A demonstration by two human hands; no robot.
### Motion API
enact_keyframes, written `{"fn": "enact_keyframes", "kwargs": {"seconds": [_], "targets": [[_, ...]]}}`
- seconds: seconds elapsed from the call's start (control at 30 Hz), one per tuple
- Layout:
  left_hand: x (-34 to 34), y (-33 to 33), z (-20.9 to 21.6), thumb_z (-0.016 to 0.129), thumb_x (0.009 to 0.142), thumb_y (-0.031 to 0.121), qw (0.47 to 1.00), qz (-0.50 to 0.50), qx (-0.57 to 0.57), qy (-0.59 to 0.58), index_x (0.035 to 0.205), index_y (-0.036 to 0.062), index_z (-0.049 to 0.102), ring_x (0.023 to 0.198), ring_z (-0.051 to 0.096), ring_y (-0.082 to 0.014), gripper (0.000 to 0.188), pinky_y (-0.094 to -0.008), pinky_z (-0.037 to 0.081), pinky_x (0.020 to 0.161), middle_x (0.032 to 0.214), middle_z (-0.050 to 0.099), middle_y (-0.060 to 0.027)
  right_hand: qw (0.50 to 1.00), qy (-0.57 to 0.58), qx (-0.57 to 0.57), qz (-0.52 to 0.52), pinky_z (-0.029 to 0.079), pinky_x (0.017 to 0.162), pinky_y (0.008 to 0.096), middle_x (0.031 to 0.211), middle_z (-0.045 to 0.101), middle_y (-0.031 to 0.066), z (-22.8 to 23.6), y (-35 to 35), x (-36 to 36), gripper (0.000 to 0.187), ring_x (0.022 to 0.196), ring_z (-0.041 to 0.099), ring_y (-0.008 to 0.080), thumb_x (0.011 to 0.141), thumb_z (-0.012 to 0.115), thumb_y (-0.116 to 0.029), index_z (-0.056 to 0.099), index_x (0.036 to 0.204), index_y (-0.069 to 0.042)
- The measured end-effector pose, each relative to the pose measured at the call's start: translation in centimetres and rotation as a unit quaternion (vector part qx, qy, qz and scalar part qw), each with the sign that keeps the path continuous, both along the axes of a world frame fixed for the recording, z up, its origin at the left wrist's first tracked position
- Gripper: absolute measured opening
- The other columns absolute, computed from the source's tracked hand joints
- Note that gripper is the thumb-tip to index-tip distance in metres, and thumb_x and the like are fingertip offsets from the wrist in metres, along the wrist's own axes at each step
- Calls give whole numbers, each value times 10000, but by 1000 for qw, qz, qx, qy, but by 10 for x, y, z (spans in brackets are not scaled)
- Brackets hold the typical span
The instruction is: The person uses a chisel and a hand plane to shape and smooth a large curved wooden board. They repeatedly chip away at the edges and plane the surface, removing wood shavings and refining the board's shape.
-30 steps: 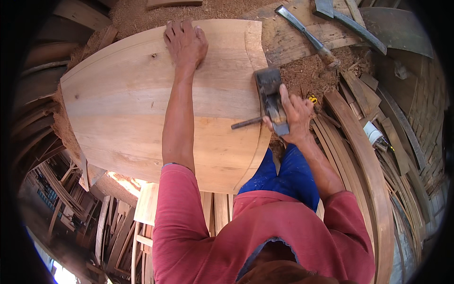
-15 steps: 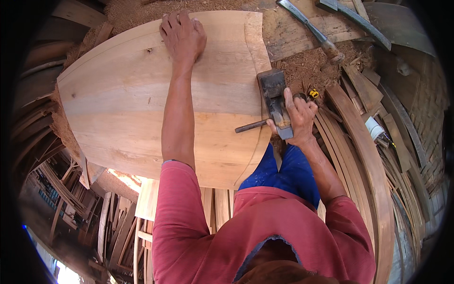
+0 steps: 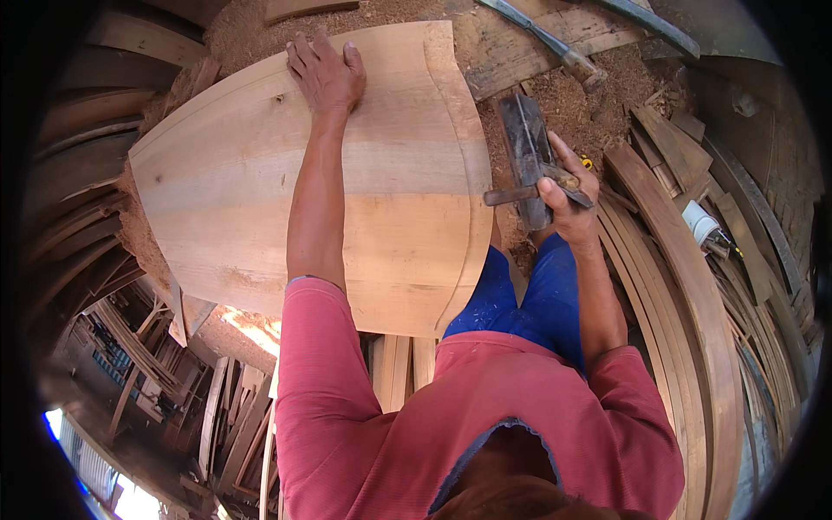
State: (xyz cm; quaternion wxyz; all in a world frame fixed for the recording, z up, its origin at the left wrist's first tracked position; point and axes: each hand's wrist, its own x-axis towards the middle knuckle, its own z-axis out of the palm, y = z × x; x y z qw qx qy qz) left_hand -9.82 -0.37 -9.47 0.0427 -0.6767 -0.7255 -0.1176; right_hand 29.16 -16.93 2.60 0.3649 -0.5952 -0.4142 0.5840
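A broad pale wooden panel [image 3: 390, 251] with a curved outline lies in front of me, a shallow stepped band running along its right edge. My left hand [image 3: 328, 80] rests on its far edge, fingers stretched out and apart. Just off the panel's right edge, my right hand [image 3: 572, 191] grips a dark wooden hand plane [image 3: 522, 130] with a short rod-like cross handle [image 3: 510, 196]. The plane is tilted and apart from the panel. My fingers wrap round its near end, partly hidden behind the tool.
Beyond the panel a chisel [image 3: 555, 52] with a wooden handle lies on a board, near another long metal tool [image 3: 654, 24]. Wood shavings [image 3: 615, 113] cover the surface. Long curved planks [image 3: 685, 286] and a white container [image 3: 700, 221] are on the right; stacked timber [image 3: 87, 173] stands left.
My right hand has lifted the plane off the panel's right edge and moved it to the right, tilting it. My left hand stays on the panel's far edge.
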Motion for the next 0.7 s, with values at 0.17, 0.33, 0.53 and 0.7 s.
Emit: {"fn": "enact_keyframes", "kwargs": {"seconds": [0.17,0.33,0.53,0.7], "targets": [[76,-79,14,540,994,678,994,2,-107,-31,1669,1,253,1586,121,-572,998,-678,80,1278,1691,182,-405,996,-38,-72,-39,476,1114,366,1349,691,247,-35,-81,60,875,1286,646,278,918,799,-437,519,1510,143],[160,-156,27,504,1050,557,984,-7,-175,-27,1701,23,203,1603,38,-581,895,-687,33,1277,1719,126,-396,991,-24,-131,-26,526,1004,311,1195,753,185,-39,-94,102,843,1127,689,199,944,803,-394,502,1520,143],[147,-114,18,493,1048,392,987,21,-159,-23,1708,45,216,1605,55,-578,796,-671,46,1283,1721,126,-395,994,-3,-107,-37,536,971,313,1168,754,175,-44,-93,138,848,1092,696,193,940,815,-397,502,1522,134],[145,-68,24,474,1050,349,986,46,-159,-34,1704,36,225,1603,77,-576,766,-636,39,1295,1714,141,-406,989,-5,-137,-46,530,995,344,1201,737,213,-58,-103,166,882,1134,690,227,919,816,-453,520,1517,124]]}}
